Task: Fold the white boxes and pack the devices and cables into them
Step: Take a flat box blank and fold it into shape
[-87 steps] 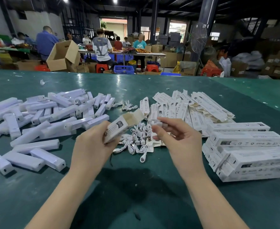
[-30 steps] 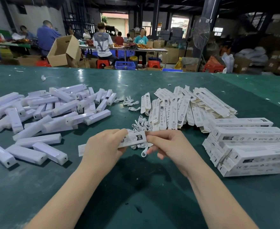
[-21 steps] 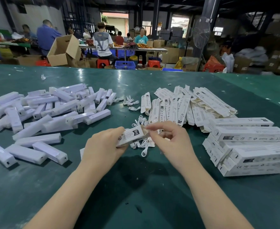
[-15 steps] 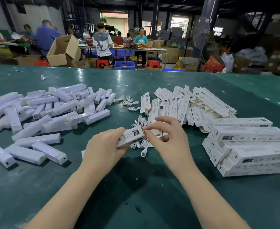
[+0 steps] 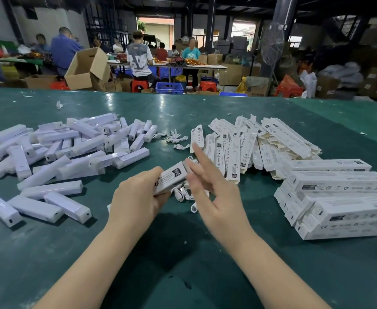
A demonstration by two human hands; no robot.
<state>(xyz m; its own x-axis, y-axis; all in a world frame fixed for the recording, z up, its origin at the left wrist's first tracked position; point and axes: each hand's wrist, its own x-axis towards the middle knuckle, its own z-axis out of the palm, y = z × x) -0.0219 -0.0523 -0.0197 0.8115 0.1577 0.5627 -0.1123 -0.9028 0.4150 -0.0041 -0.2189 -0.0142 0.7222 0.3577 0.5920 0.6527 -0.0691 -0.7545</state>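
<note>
Two hands (image 5: pixel 138 197); one held box (image 5: pixel 171 178); piles of devices (image 5: pixel 56 148), flat boxes (image 5: pixel 250 148), packed boxes (image 5: pixel 339 197) and cables (image 5: pixel 176 139) lay too heaped to count.

Work table (image 5: pixel 183 275): dark green covering, smooth, with a soft sheen catching the lights at the far side. Devices (image 5: pixel 56 152), left: smooth white plastic, satin to glossy. Flat boxes (image 5: pixel 234 152), far centre, and folded boxes (image 5: pixel 339 197), right: white printed card, matt, with buff unprinted insides. Cables (image 5: pixel 178 139): glossy white plastic. Carton (image 5: pixel 85 70), far left: brown corrugated cardboard, matt
</note>
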